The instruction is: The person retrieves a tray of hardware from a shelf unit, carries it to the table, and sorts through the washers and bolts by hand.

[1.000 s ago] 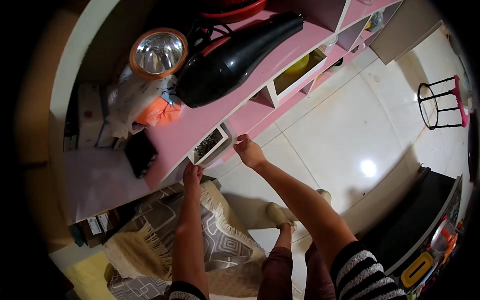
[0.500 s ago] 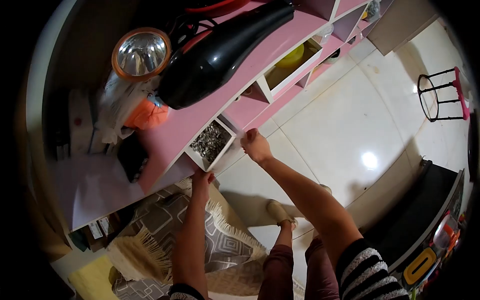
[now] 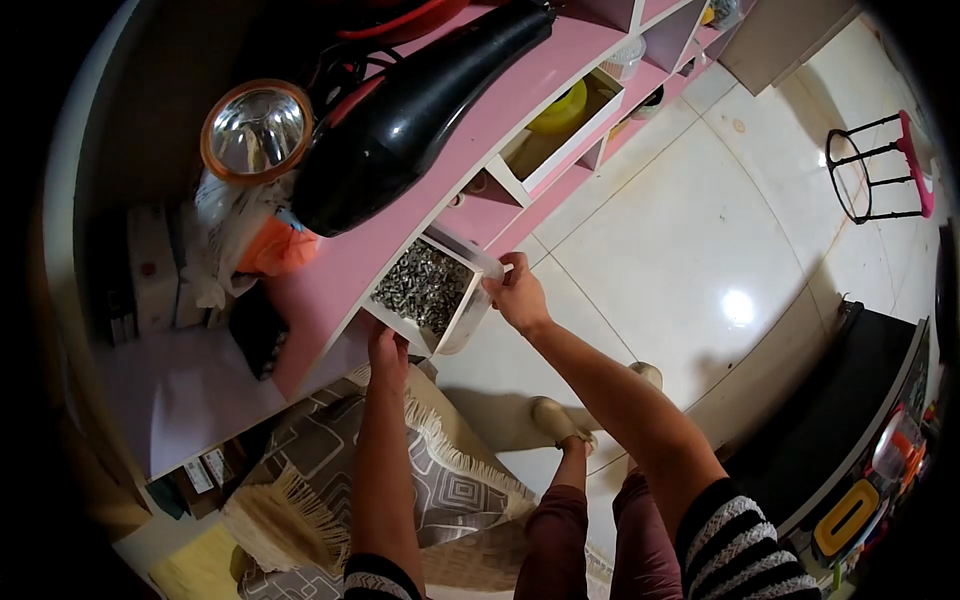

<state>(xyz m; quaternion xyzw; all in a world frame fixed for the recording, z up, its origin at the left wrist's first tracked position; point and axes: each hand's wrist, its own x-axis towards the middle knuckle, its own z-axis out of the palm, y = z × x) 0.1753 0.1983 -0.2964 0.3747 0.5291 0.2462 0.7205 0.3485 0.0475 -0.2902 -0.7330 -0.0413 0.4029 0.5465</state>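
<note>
A small white drawer (image 3: 462, 318) juts out of the pink shelf unit and is filled with small shiny metal pieces (image 3: 425, 285), too small to name surely. My left hand (image 3: 388, 352) grips the drawer's near lower side, its fingers partly hidden beneath the wall. At the opposite front corner, my right hand (image 3: 517, 297) is closed with thumb and fingers pinching the edge. Something pale and translucent runs along the drawer front between both hands; I cannot make out what it is.
On the pink shelf top (image 3: 335, 290) lie a black hair dryer (image 3: 410, 125), an orange-rimmed lamp (image 3: 257, 132) and an orange bag (image 3: 280, 248). Another open drawer (image 3: 525, 180) holds something yellow. A fringed patterned cloth (image 3: 455, 480) hangs below. A stool (image 3: 880, 165) stands on the tiled floor.
The metal-filled drawer has come further out of the shelf, showing more of its contents. My left hand has shifted slightly left along its side, and my right hand now meets its front corner.
</note>
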